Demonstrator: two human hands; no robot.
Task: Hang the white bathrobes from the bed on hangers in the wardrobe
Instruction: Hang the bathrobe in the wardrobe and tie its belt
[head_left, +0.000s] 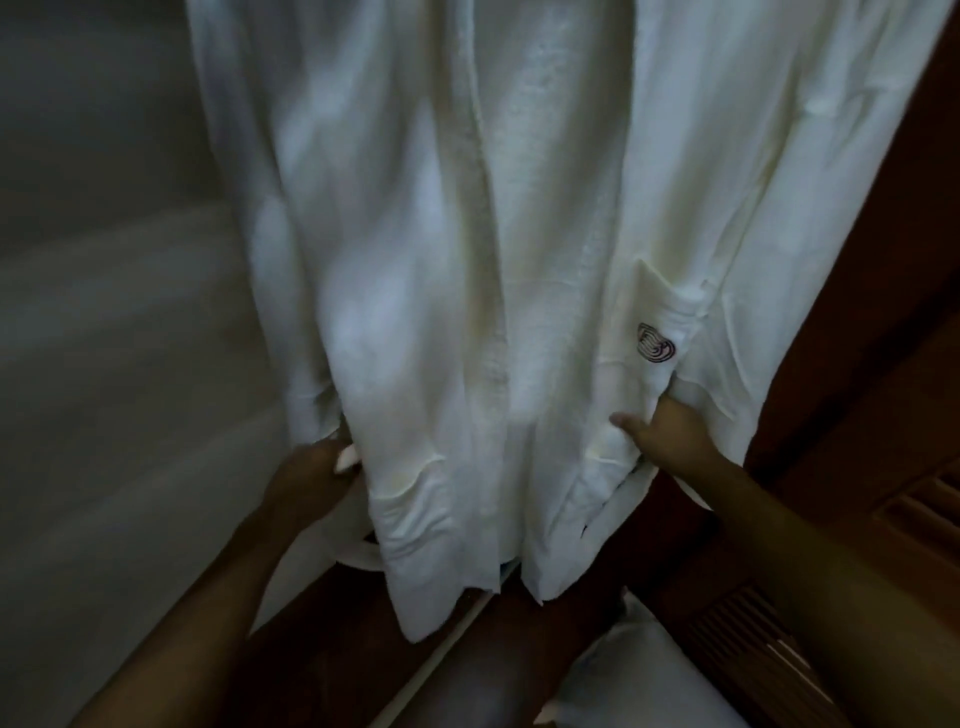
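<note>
- Now: left hand grips the lower left edge of the bathrobe, fingers curled into the cloth and thumb on the front.
- Right hand holds the right front panel just below the pocket. Its fingers are buried in a fold, thumb lying across the face.
- Bathrobe hangs full length between the two hands. Its top is out of frame, and no hanger or rail is visible, so seating is unconfirmed.
- Belt loops loose behind the left hem.
- Wardrobe frame, dark wood, is close on the right; grey panel on the left.
- Judgement: the step looks like straightening the hung robe. Draw down evenly and gently on both sides so the shoulders do not slip. Keep the right panel off the frame and tuck the belt in.
</note>
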